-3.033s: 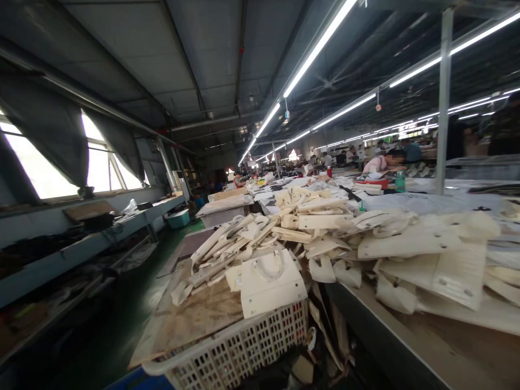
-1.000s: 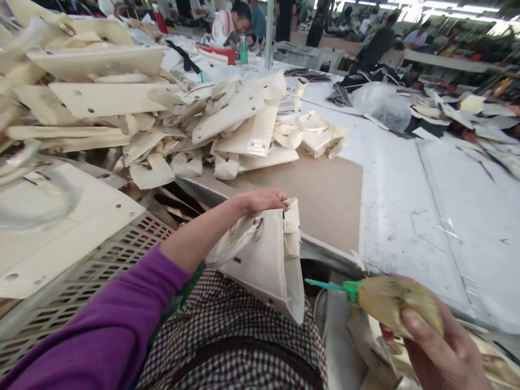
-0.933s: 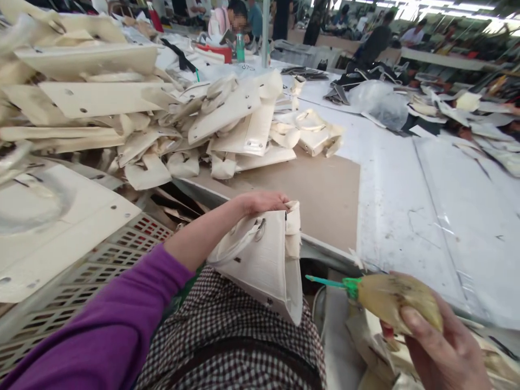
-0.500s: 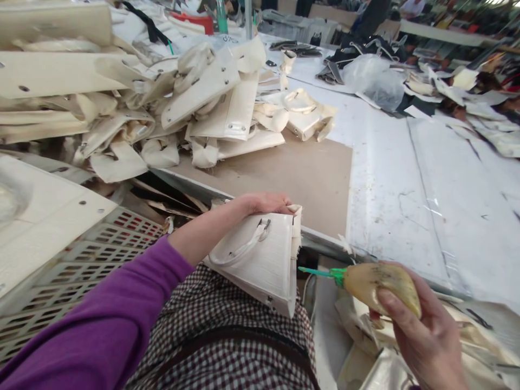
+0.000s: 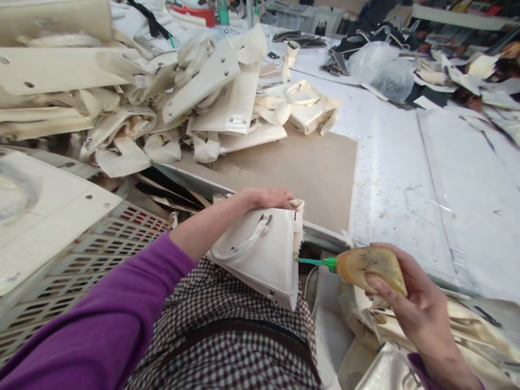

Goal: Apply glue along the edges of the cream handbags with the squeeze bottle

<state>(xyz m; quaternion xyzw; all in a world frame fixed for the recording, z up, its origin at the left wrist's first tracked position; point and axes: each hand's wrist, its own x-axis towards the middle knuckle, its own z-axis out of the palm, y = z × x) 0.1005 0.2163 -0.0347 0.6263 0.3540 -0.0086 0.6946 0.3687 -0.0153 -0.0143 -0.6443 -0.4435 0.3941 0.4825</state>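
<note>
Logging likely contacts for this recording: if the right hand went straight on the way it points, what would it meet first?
Probably the cream bag, at its side edge, with the teal nozzle of the bottle leading the right hand. Depth leaves actual contact unclear.

a workshop for bags is suggested here: cream handbags (image 5: 203, 81) are heaped in numbers along a white-covered worktable (image 5: 394, 168), on which a brown sheet (image 5: 304, 173) is laid. farther back, dark flat pieces (image 5: 298, 38) and a clear plastic bag (image 5: 379, 70) are spread over the same surface. a slatted plastic crate (image 5: 91, 268) is placed alongside, and a squeeze bottle (image 5: 361, 265) with a thin nozzle (image 5: 311, 261) is held nearby.
</note>
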